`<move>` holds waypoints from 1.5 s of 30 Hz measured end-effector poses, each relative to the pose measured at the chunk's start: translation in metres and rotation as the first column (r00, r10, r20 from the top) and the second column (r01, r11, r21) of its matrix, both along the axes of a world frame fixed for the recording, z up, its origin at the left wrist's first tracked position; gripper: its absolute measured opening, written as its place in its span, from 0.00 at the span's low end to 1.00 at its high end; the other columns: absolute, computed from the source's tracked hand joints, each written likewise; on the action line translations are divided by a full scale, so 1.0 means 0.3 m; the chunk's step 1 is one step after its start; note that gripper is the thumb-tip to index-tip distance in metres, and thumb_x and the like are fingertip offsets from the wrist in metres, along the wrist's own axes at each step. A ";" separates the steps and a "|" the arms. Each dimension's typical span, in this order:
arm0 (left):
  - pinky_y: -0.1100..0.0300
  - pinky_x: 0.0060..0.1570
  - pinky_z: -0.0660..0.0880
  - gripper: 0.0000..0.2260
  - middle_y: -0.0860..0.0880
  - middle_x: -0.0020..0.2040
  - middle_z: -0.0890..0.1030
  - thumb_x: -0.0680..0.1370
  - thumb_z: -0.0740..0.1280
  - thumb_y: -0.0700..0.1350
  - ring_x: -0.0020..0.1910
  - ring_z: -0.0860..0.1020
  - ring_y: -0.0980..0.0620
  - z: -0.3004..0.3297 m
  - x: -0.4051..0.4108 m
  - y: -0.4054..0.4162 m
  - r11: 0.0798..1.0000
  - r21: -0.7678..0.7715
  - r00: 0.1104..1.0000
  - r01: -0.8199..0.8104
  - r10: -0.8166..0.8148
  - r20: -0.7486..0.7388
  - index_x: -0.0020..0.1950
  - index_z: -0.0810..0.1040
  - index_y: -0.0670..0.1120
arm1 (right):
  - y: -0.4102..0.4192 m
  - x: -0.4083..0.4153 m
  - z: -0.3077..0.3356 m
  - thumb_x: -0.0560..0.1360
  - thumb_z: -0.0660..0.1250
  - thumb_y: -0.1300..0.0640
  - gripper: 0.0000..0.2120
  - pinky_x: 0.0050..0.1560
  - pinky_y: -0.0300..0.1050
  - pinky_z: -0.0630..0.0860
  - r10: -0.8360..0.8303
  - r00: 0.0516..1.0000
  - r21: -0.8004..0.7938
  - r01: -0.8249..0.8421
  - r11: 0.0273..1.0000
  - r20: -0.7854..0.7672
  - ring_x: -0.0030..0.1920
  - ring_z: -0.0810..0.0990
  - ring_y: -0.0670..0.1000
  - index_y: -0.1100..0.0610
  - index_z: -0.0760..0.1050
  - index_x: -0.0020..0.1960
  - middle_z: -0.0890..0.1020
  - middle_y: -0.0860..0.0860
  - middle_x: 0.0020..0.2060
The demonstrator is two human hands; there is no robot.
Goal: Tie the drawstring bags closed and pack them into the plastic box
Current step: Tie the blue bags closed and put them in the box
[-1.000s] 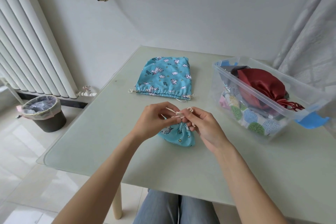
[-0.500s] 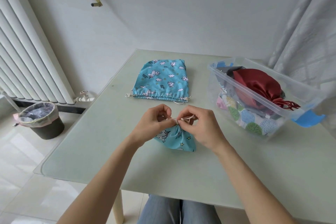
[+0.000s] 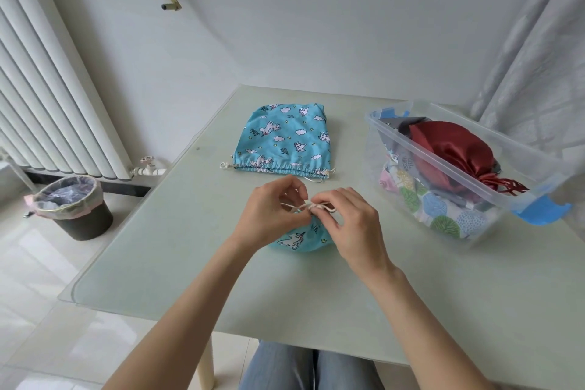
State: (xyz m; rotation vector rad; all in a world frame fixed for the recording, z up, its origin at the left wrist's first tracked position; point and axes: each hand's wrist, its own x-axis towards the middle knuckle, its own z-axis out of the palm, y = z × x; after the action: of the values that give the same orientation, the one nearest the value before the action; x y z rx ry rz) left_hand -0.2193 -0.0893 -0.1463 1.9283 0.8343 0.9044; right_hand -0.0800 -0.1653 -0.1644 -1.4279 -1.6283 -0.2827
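While we count two blue unicorn-print bags on the table [image 3: 158, 247], only the small bag [image 3: 299, 239] is in our hands: our left hand [image 3: 269, 215] and right hand [image 3: 354, 225] each pinch its white drawstring [image 3: 311, 206] at the gathered neck, fingers curled tight on the cord. Beyond it, the larger bag [image 3: 285, 142] lies flat, its own cords loose at the hem. One clear plastic box [image 3: 522, 174] stands to the right, holding one red satin bag [image 3: 452, 149] over several patterned ones we cannot count. One lined bin [image 3: 74, 209] sits on the tiled floor by a white radiator [image 3: 47, 89]; a curtain [image 3: 538, 57] hangs right.
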 end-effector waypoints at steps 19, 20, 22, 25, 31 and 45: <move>0.62 0.51 0.75 0.11 0.49 0.56 0.80 0.81 0.59 0.44 0.50 0.81 0.52 0.004 -0.031 -0.013 0.899 -0.386 0.961 0.209 -0.117 0.249 0.62 0.76 0.49 | 0.001 -0.002 0.008 0.71 0.71 0.65 0.03 0.44 0.38 0.74 0.094 0.990 0.110 -0.083 0.991 -0.102 0.41 0.77 0.48 0.60 0.77 0.43 0.80 0.49 0.39; 0.61 0.52 0.75 0.12 0.47 0.56 0.81 0.81 0.60 0.41 0.51 0.81 0.51 0.007 -0.032 -0.005 0.895 -0.372 0.960 0.247 -0.175 0.216 0.62 0.76 0.47 | 0.000 -0.003 0.003 0.71 0.71 0.64 0.04 0.44 0.38 0.74 0.103 0.988 0.114 -0.090 0.989 -0.112 0.41 0.77 0.48 0.60 0.77 0.43 0.80 0.50 0.39; 0.62 0.52 0.75 0.11 0.47 0.52 0.82 0.79 0.62 0.39 0.51 0.80 0.52 0.011 -0.035 0.004 0.883 -0.342 0.945 0.321 -0.272 0.184 0.59 0.78 0.42 | 0.003 0.000 -0.006 0.71 0.71 0.63 0.05 0.44 0.39 0.74 0.115 0.983 0.129 -0.097 0.987 -0.142 0.40 0.78 0.48 0.58 0.76 0.44 0.80 0.50 0.38; 0.63 0.48 0.75 0.08 0.47 0.47 0.83 0.77 0.64 0.39 0.46 0.80 0.53 0.021 -0.039 0.010 0.876 -0.346 0.938 0.337 -0.282 0.200 0.53 0.80 0.40 | 0.006 0.014 -0.006 0.71 0.71 0.62 0.04 0.42 0.42 0.76 0.140 0.985 0.152 -0.123 0.981 -0.105 0.39 0.78 0.49 0.58 0.76 0.42 0.81 0.49 0.37; 0.59 0.47 0.75 0.04 0.46 0.42 0.83 0.77 0.66 0.40 0.41 0.80 0.54 -0.001 -0.032 0.024 0.966 -0.175 0.982 0.188 -0.182 0.049 0.46 0.80 0.43 | 0.006 0.044 -0.012 0.71 0.71 0.54 0.09 0.41 0.43 0.78 0.117 0.986 0.066 -0.110 0.992 -0.118 0.40 0.82 0.45 0.60 0.79 0.39 0.84 0.47 0.39; 0.67 0.42 0.75 0.07 0.52 0.38 0.82 0.77 0.66 0.41 0.36 0.79 0.59 -0.020 -0.046 0.015 0.998 -0.034 0.998 0.052 -0.053 -0.033 0.42 0.79 0.51 | -0.031 0.083 0.007 0.75 0.63 0.49 0.13 0.56 0.42 0.71 -0.014 0.988 -0.030 0.019 0.999 0.152 0.58 0.73 0.48 0.58 0.75 0.40 0.82 0.49 0.50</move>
State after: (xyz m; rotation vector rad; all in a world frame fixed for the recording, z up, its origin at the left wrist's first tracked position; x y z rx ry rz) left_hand -0.2332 -0.0848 -0.1522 1.9324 0.8101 0.8240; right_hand -0.0552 -0.1745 -0.1624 -1.4741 -1.7507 -0.3854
